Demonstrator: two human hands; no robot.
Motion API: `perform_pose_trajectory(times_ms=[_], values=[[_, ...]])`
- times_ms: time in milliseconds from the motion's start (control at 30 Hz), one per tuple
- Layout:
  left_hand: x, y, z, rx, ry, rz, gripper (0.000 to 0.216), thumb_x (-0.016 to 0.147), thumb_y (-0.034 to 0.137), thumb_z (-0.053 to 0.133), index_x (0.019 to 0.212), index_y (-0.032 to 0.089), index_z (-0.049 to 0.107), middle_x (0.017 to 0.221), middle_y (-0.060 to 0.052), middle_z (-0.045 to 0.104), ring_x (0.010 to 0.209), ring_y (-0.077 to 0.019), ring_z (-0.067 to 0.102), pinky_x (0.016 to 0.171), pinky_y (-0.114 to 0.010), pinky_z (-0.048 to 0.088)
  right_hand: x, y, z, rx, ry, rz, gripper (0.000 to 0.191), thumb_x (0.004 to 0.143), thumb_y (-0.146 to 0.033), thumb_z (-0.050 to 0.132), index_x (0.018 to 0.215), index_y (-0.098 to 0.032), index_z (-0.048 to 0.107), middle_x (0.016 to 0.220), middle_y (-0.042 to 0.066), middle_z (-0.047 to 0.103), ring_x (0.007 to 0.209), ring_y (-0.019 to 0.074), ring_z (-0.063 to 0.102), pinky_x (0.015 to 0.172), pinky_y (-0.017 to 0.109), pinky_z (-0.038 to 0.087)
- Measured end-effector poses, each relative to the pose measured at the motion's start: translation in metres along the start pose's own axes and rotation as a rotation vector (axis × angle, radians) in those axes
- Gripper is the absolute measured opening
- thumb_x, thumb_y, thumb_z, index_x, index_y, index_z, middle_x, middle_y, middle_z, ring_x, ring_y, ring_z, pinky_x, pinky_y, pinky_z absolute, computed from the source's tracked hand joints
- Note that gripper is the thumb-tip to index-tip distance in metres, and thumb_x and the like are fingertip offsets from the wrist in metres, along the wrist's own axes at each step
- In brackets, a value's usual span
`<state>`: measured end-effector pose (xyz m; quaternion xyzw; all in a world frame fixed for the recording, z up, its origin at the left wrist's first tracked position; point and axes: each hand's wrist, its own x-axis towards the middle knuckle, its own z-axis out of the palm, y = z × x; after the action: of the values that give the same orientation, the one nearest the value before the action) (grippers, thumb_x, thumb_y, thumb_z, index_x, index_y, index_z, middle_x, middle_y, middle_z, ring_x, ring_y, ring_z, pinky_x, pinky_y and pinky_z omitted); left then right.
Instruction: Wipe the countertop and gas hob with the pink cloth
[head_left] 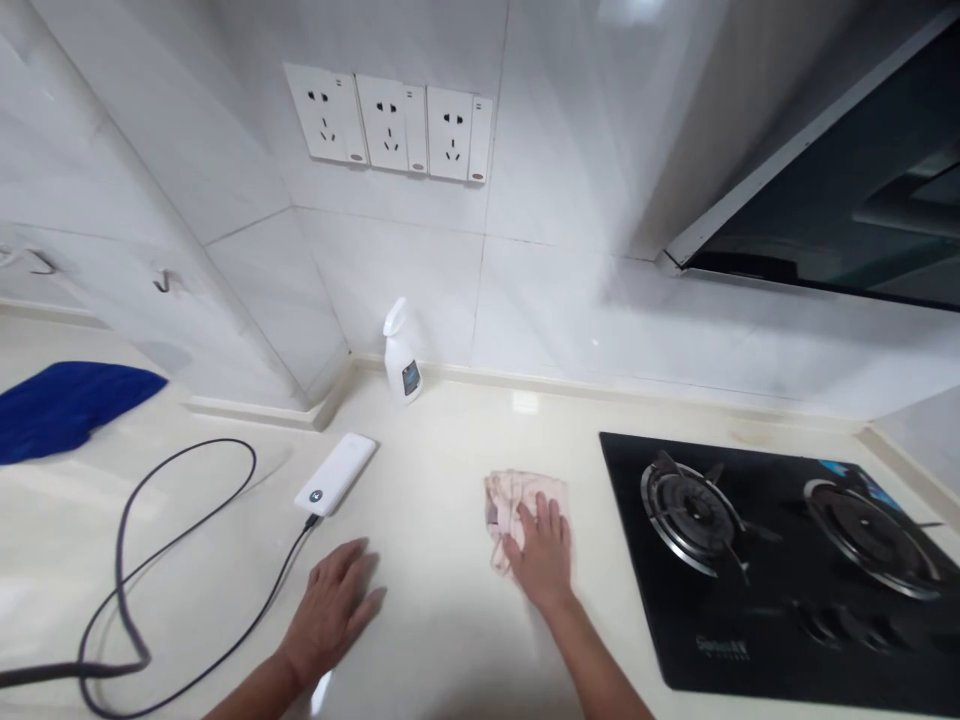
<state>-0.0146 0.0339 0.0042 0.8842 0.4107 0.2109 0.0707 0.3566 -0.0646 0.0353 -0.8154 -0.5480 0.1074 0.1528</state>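
Two bare hands: both are held over the pale counter [450,620], well apart from each other.
Right hand [543,560]: it is laid palm down on the pink cloth [511,495], with the fingers spread and reached forward; the cloth is covered by the hand, not bunched in a fist.
Pink cloth: it is spread, folded and creased, on the counter between the left hand and the stove [765,590], nearer to the stove.
Left hand [328,605]: it is held palm down and unclenched, with nothing grasped, the thumb set apart from the fingers; whether the palm is pressed on the counter cannot be told.
Power bank [337,473]: it is laid flat just beyond the left hand, and the black cable [129,620] is plugged into its near end and looped across the counter.
Spray bottle [403,368]: it is stood upright near the back wall, below three sockets [390,125].
Blue cloth [71,408]: it is laid at the far left.
Stove: two burners are set in its black top, and a dark range hood [840,200] is mounted above.
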Motion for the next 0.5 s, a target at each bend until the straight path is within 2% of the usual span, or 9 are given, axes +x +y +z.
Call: perform_pose_trajectory(times_ms=[100, 167, 233, 300, 367, 433, 500], values=[[0.014, 0.025, 0.009, -0.012, 0.071, 0.008, 0.035, 0.098, 0.041, 0.058, 0.128, 0.025, 0.069, 0.145, -0.014, 0.062, 0.138, -0.0331, 0.054, 0.107, -0.053, 0.05, -0.025, 0.05, -0.024, 0.122, 0.007, -0.107, 0.059, 0.105, -0.053, 0.046, 0.158, -0.029, 0.048, 0.169, 0.011, 0.041, 0.157, 0.0307, 0.035, 0.124, 0.055, 0.036], [0.036, 0.059, 0.018, -0.057, 0.106, 0.083, 0.035, 0.1, 0.036, 0.056, 0.13, 0.026, 0.069, 0.151, -0.014, 0.058, 0.147, -0.0332, 0.047, 0.112, -0.054, 0.046, -0.052, 0.086, -0.034, 0.153, 0.153, -0.057, 0.057, 0.108, -0.053, 0.034, 0.155, -0.025, 0.051, 0.163, 0.013, 0.048, 0.151, 0.0275, 0.045, 0.121, 0.05, 0.042], [0.067, 0.103, 0.032, -0.11, 0.088, 0.182, 0.037, 0.101, 0.036, 0.054, 0.134, 0.027, 0.068, 0.161, -0.013, 0.05, 0.157, -0.0345, 0.032, 0.12, -0.056, 0.037, -0.084, 0.122, -0.033, 0.066, 0.341, 0.094, 0.064, 0.108, -0.059, 0.028, 0.145, -0.018, 0.06, 0.157, 0.018, 0.053, 0.148, 0.0321, 0.048, 0.118, 0.055, 0.043], [0.1, 0.151, 0.052, -0.159, 0.023, 0.251, 0.046, 0.1, 0.047, 0.057, 0.141, 0.028, 0.065, 0.172, -0.012, 0.034, 0.163, -0.0384, 0.014, 0.126, -0.062, 0.024, -0.116, 0.15, -0.023, -0.069, 0.439, 0.227, 0.072, 0.106, -0.066, 0.024, 0.139, -0.016, 0.065, 0.154, 0.02, 0.056, 0.147, 0.0377, 0.047, 0.116, 0.062, 0.042], [0.128, 0.193, 0.077, -0.204, -0.081, 0.294, 0.064, 0.093, 0.062, 0.06, 0.147, 0.028, 0.061, 0.178, -0.011, 0.019, 0.164, -0.043, 0.0, 0.128, -0.068, 0.011, -0.141, 0.167, -0.008, -0.167, 0.452, 0.285, 0.075, 0.105, -0.067, 0.021, 0.143, -0.017, 0.063, 0.155, 0.02, 0.055, 0.149, 0.0394, 0.045, 0.116, 0.065, 0.039], [0.143, 0.226, 0.105, -0.219, -0.239, 0.295, 0.08, 0.086, 0.074, 0.061, 0.151, 0.027, 0.059, 0.179, -0.013, 0.016, 0.162, -0.0496, -0.008, 0.124, -0.075, -0.002, -0.155, 0.174, 0.004, -0.221, 0.462, 0.284, 0.075, 0.105, -0.066, 0.022, 0.147, -0.017, 0.06, 0.157, 0.019, 0.054, 0.151, 0.0387, 0.043, 0.118, 0.065, 0.037], [0.147, 0.246, 0.131, -0.199, -0.39, 0.262, 0.09, 0.084, 0.079, 0.059, 0.155, 0.023, 0.055, 0.177, -0.018, 0.02, 0.16, -0.0567, -0.009, 0.117, -0.082, -0.009, -0.158, 0.175, 0.01, -0.251, 0.479, 0.275, 0.072, 0.105, -0.063, 0.024, 0.148, -0.018, 0.06, 0.158, 0.018, 0.054, 0.151, 0.0376, 0.044, 0.119, 0.063, 0.036]])
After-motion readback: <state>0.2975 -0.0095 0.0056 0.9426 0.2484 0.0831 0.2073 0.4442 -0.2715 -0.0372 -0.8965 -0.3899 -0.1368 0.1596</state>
